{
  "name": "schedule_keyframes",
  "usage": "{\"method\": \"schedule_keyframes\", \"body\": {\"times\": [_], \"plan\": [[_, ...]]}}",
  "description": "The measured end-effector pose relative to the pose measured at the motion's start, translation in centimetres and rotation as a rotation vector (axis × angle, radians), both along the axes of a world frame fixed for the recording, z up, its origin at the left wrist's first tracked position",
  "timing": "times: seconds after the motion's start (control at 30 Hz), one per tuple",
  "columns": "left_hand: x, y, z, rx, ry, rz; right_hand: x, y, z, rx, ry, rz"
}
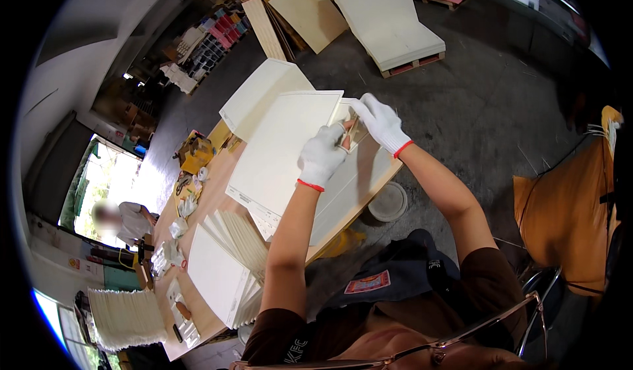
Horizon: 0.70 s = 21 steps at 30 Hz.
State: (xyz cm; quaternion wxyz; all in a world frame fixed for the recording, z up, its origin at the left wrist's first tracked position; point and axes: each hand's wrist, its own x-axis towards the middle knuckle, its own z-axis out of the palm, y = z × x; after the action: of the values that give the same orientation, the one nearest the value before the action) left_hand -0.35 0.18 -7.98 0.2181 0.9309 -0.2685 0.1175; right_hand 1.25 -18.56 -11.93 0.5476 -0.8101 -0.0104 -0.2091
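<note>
Both my hands wear white knit gloves with red cuffs and meet at the far right corner of a stack of large white sheets on the table. My left hand is closed, its fingers curled at the sheets' right edge; what it pinches is too small to make out. My right hand bends over the corner from the right, with its fingers closed on the edge of a white sheet. Some brownish patches show between the two hands, perhaps bare fingertips. Another white sheet lies beyond the stack.
The wooden table also bears fanned white sheets, plastic bags and a yellow box. A round bucket stands beneath its right edge. Pallets of boards stand beyond. An orange-brown wrapped bundle is right; another person is left.
</note>
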Motion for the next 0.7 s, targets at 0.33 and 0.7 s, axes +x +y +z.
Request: {"method": "schedule_keyframes", "body": {"times": [0.33,0.7], "plan": [[-4.4,1.2,-2.9,-0.401,-0.243,0.098,-2.1,5.8,-0.5,1.131,0.508,0.505],[-18.2,11.3,-10.3,-2.004,1.025,0.279,-8.1,2.3,-0.1,1.021,0.478,0.671]]}}
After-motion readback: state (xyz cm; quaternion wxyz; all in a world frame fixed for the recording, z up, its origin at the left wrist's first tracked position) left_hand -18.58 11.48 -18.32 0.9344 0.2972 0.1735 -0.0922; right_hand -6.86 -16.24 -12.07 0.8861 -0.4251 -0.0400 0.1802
